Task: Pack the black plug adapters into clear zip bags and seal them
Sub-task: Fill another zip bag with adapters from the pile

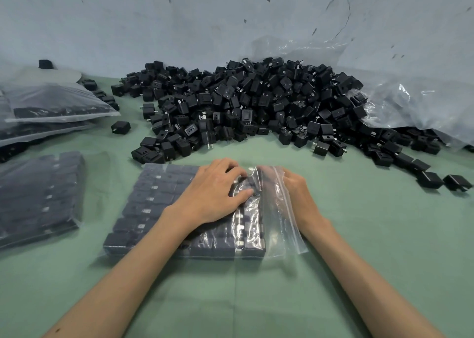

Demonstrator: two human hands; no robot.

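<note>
The clear zip bag (pixel 159 209) lies flat on the green table cover (pixel 384 248), directly in front of the person. It is filled with black plug adapters (pixel 143 199) in tight rows. Its open mouth flap (pixel 279 224) faces right, and the long axis of the flap runs from the person toward the loose adapter pile (pixel 243 106).

The left hand (pixel 213 191) rests on top of the filled section. Its fingers are spread and slightly bent, pressing the last rows just beside the flap.

The right hand (pixel 298 191) is at the far end of the flap and is the nearer hand to the seal. The plastic veils its fingers, so whether they pinch the flap cannot be determined.

Sealing likely requires a run along the flap toward the person.

Filled bags (pixel 38 196) lie well apart at left.
</note>
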